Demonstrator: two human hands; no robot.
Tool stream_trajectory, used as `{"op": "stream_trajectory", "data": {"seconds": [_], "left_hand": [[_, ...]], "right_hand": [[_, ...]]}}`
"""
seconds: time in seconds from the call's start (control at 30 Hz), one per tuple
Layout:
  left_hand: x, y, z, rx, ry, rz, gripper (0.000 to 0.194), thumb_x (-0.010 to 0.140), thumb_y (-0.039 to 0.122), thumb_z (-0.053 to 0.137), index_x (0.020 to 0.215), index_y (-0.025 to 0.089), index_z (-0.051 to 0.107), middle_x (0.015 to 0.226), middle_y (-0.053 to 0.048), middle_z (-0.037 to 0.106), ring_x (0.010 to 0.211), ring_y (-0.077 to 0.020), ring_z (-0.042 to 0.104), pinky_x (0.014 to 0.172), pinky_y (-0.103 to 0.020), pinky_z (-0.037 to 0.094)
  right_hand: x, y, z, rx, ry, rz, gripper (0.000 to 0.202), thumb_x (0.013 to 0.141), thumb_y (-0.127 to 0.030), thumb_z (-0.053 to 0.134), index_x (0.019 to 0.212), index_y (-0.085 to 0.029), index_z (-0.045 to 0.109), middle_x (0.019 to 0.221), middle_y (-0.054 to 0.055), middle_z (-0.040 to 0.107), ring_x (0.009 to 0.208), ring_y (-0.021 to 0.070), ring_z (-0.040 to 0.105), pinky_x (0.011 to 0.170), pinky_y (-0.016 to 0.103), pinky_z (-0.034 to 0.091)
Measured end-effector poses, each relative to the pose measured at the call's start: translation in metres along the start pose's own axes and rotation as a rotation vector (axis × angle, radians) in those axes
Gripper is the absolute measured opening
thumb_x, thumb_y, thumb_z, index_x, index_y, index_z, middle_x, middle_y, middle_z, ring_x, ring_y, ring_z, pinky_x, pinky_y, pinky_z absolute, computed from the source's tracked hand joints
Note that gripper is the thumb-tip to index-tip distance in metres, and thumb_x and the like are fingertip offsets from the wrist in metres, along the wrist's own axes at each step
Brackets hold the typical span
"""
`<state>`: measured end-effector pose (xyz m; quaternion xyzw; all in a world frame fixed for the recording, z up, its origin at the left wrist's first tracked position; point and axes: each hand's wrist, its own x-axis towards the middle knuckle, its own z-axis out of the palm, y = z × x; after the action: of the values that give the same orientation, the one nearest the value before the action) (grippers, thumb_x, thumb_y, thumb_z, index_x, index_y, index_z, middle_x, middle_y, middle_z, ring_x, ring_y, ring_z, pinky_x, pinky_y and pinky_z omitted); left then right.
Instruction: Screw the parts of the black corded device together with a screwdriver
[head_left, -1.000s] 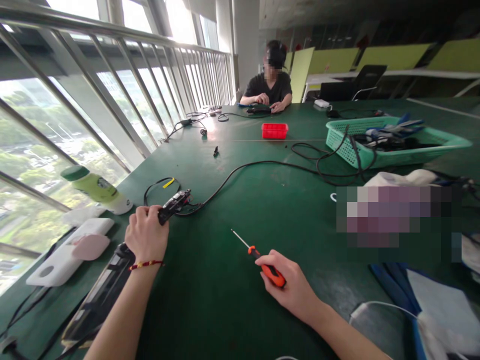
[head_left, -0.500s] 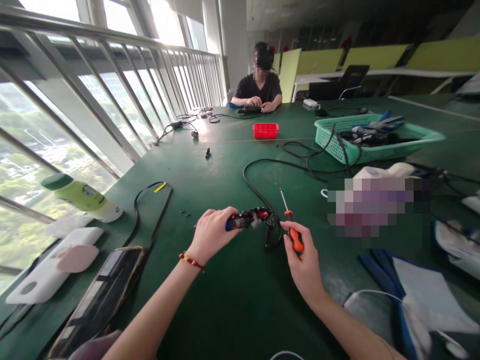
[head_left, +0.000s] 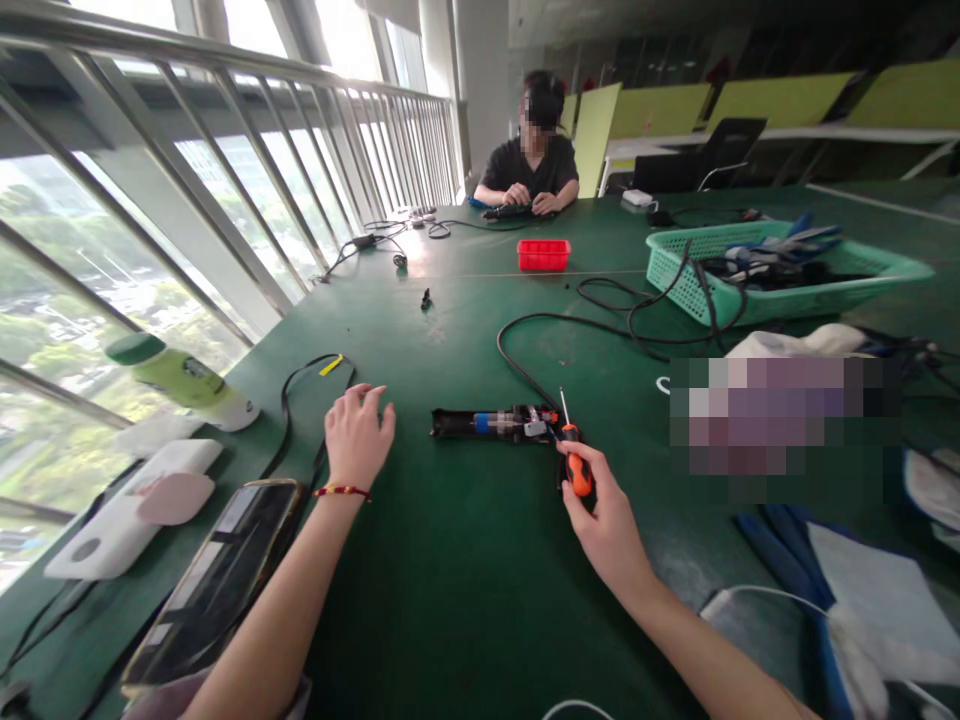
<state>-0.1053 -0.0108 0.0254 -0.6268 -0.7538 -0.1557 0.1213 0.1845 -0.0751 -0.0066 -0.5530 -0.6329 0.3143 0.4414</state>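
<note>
My left hand (head_left: 357, 440) is over the table left of the tool, fingers slightly curled and apart, with nothing visible in them. A black corded power tool (head_left: 491, 423) lies on the table with its insides exposed, showing a blue band and a red part near its cable end. In my right hand (head_left: 609, 510) is a screwdriver (head_left: 578, 472) with an orange and black handle, its shaft pointing up and away, beside the tool's right end. The spot where small screws lay is covered by my left hand.
A red box (head_left: 544, 255) and a green basket (head_left: 810, 290) of tools stand farther back. A black cable (head_left: 517, 325) loops across the table. At left are a bottle (head_left: 184, 380), a phone (head_left: 217, 580) and a white device (head_left: 135, 510). A person (head_left: 532, 165) works at the far end.
My left hand has let go of the power tool, which now lies on the table, and has moved left to where the screws lay. My right hand still holds the screwdriver.
</note>
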Motion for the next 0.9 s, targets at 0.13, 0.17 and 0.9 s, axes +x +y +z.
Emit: {"op": "stream_trajectory", "data": {"seconds": [0.13,0.17,0.9], "left_hand": [[-0.001,-0.032,0.003,-0.041,-0.148,0.041,0.042,0.087,0.039,0.040,0.116,0.014,0.059,0.116,-0.013,0.054,0.106,-0.0271,0.049,0.094,-0.041,0.041],[-0.003,-0.034,0.004,-0.063,-0.154,0.087,0.041,0.087,0.039,0.041,0.114,0.014,0.060,0.114,-0.012,0.055,0.105,-0.0256,0.050,0.094,-0.039,0.041],[-0.071,0.119,0.008,-0.303,-0.225,0.613,0.016,0.090,0.014,0.041,0.089,0.018,0.056,0.091,-0.006,0.057,0.082,-0.0177,0.054,0.076,-0.033,0.049]], "right_hand": [[0.001,0.000,0.000,-0.012,0.003,0.001,0.036,0.080,-0.020,0.048,0.116,-0.023,0.050,0.118,0.009,0.058,0.109,0.0233,0.055,0.095,0.044,0.041],[0.001,0.000,0.000,-0.014,0.009,-0.004,0.035,0.080,-0.020,0.048,0.116,-0.023,0.050,0.118,0.010,0.058,0.110,0.0236,0.054,0.095,0.044,0.041],[-0.003,-0.003,0.002,0.052,0.034,-0.032,0.034,0.084,-0.026,0.047,0.117,-0.023,0.047,0.117,0.008,0.060,0.111,0.0228,0.056,0.097,0.042,0.040]]}}
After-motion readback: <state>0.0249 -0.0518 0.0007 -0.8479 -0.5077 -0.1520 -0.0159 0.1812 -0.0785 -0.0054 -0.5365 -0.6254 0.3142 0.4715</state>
